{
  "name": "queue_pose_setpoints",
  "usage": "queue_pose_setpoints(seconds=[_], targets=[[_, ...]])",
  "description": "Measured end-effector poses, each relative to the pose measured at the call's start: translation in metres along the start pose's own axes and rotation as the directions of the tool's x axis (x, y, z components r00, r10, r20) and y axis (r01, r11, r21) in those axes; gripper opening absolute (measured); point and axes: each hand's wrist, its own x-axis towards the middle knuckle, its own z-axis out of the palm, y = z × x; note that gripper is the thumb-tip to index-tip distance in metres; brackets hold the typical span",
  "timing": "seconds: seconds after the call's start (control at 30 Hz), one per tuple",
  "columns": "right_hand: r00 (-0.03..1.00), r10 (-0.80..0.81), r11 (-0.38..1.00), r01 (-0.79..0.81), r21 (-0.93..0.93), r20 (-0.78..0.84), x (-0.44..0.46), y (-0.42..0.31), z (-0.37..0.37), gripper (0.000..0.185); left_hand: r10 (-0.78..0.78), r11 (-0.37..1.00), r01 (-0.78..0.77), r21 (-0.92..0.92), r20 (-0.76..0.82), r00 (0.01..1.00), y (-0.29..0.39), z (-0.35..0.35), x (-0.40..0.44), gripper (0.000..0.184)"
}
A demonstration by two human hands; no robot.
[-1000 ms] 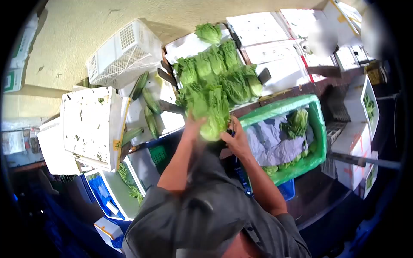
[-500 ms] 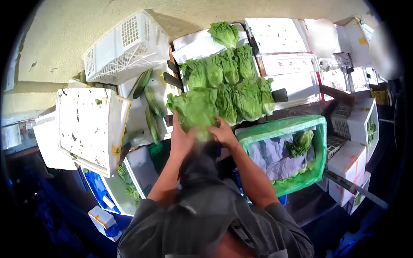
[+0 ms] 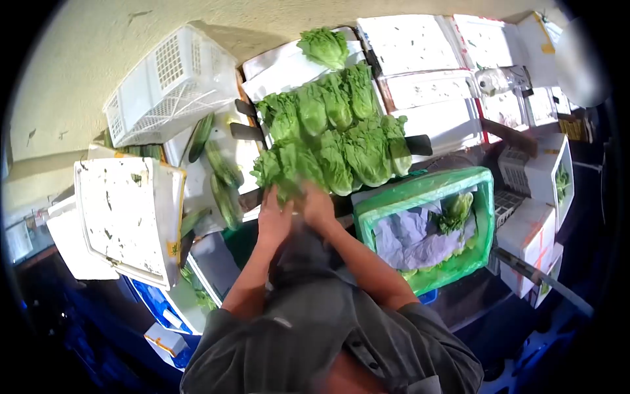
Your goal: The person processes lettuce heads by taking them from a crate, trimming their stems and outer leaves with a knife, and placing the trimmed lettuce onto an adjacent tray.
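A leafy head of lettuce point(image 3: 281, 172) lies at the left end of the front row, its near end between my hands. My left hand point(image 3: 274, 218) has its fingers against the left side of that near end. Gripping from the right is my right hand point(image 3: 317, 209), its fingertips partly smeared by motion. Two rows of lettuce heads point(image 3: 338, 108) sit side by side on a white surface, and a single lettuce head point(image 3: 324, 47) lies behind them.
To the right, a green-lined crate point(image 3: 423, 180) holds paper and a lettuce head point(image 3: 457, 211). Long green gourds point(image 3: 222, 164) lie on the left beside a white plastic basket point(image 3: 154, 88). A foam box point(image 3: 125, 217) stands far left, with white foam lids point(image 3: 410, 43) at the back right.
The lettuce between my hands has come down into the left end of the front row. My right hand has moved left, closer to my left hand. The view has shifted slightly.
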Motion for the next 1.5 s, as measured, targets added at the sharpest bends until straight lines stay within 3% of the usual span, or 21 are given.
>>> queue_pose_setpoints(seconds=[0.07, 0.17, 0.3, 0.37, 0.43, 0.5, 0.63, 0.77, 0.8, 0.87, 0.97, 1.03, 1.1, 1.2, 1.23, 1.27, 1.37, 1.47, 1.5], targets=[[0.998, -0.048, 0.998, 0.047, -0.039, -0.036, 0.000, -0.010, -0.008, 0.053, -0.056, 0.998, 0.056, -0.002, 0.061, 0.997, 0.003, 0.000, 0.003, 0.064], [1.000, 0.025, 0.997, -0.026, 0.077, 0.012, -0.012, -0.015, -0.025, 0.052, -0.156, 0.988, 0.156, 0.010, 0.156, 0.975, 0.021, -0.015, 0.001, 0.065], [0.984, 0.175, 0.971, -0.179, 0.157, 0.044, -0.034, -0.018, -0.054, 0.048, -0.059, 0.997, 0.054, 0.048, 0.101, 0.993, 0.035, -0.019, -0.002, 0.064], [0.962, 0.263, 0.949, -0.272, 0.162, 0.075, -0.049, -0.012, -0.070, 0.046, 0.078, 0.995, -0.081, 0.060, 0.050, 0.996, 0.046, -0.024, 0.004, 0.061], [0.967, 0.250, 0.942, -0.253, 0.220, 0.044, -0.068, 0.009, -0.082, 0.046, 0.154, 0.988, -0.154, 0.023, 0.020, 0.988, 0.058, -0.025, 0.022, 0.056], [0.978, 0.201, 0.946, -0.180, 0.270, -0.051, -0.091, 0.035, -0.090, 0.042, 0.128, 0.989, -0.128, 0.079, 0.001, 0.992, 0.059, -0.017, 0.042, 0.059], [0.892, 0.445, 0.867, -0.405, 0.289, -0.085, -0.132, 0.081, -0.122, 0.036, 0.154, 0.970, -0.154, 0.189, 0.014, 0.988, 0.026, 0.012, 0.071, 0.068], [0.811, 0.522, 0.845, -0.450, 0.288, -0.264, -0.163, 0.115, -0.160, 0.037, 0.079, 0.982, -0.083, 0.171, 0.030, 0.996, 0.038, 0.025, 0.069, 0.073], [0.761, 0.585, 0.797, -0.475, 0.373, -0.280, -0.165, 0.102, -0.180, 0.037, 0.087, 0.980, -0.090, 0.179, 0.028, 0.996, 0.045, 0.027, 0.066, 0.074], [0.733, 0.491, 0.870, -0.388, 0.305, -0.471, -0.179, 0.150, -0.182, 0.039, 0.047, 0.967, -0.060, 0.248, 0.057, 0.997, 0.055, 0.035, 0.066, 0.074], [0.597, 0.522, 0.838, -0.492, 0.236, -0.610, -0.187, 0.185, -0.224, 0.040, 0.071, 0.954, -0.083, 0.289, 0.050, 0.996, 0.041, 0.045, 0.066, 0.076], [0.476, 0.506, 0.829, -0.498, 0.254, -0.720, -0.180, 0.190, -0.262, 0.029, 0.069, 0.963, -0.076, 0.259, 0.034, 0.997, 0.041, 0.040, 0.058, 0.076], [0.421, 0.395, 0.793, -0.605, 0.072, -0.817, -0.172, 0.232, -0.285, 0.031, 0.066, 0.961, -0.076, 0.265, 0.047, 0.997, 0.039, 0.035, 0.056, 0.076], [0.482, 0.301, 0.778, -0.623, -0.081, -0.823, -0.151, 0.254, -0.326, 0.039, 0.056, 0.967, -0.060, 0.248, 0.026, 0.998, 0.038, 0.029, 0.057, 0.075], [0.492, 0.353, 0.728, -0.679, -0.096, -0.796, -0.143, 0.256, -0.334, 0.044, 0.054, 0.959, -0.054, 0.278, 0.009, 0.999, 0.051, 0.024, 0.056, 0.073], [0.497, 0.407, 0.673, -0.731, -0.116, -0.766, -0.133, 0.255, -0.339, 0.048, -0.085, 0.968, 0.082, 0.236, 0.001, 0.996, 0.067, 0.021, 0.051, 0.071], [0.492, 0.502, 0.552, -0.815, -0.174, -0.711, -0.117, 0.257, -0.341, 0.059, 0.084, 0.957, -0.059, 0.284, -0.076, 0.994, 0.058, 0.014, 0.052, 0.070], [0.439, 0.572, 0.490, -0.860, -0.140, -0.693, -0.116, 0.279, -0.337, 0.061, 0.118, 0.974, -0.096, 0.205, -0.096, 0.988, 0.078, 0.004, 0.044, 0.068], [0.421, 0.598, 0.476, -0.871, -0.120, -0.682, -0.118, 0.284, -0.338, 0.060, 0.126, 0.991, -0.118, 0.066, -0.126, 0.984, 0.089, 0.006, 0.039, 0.063]])
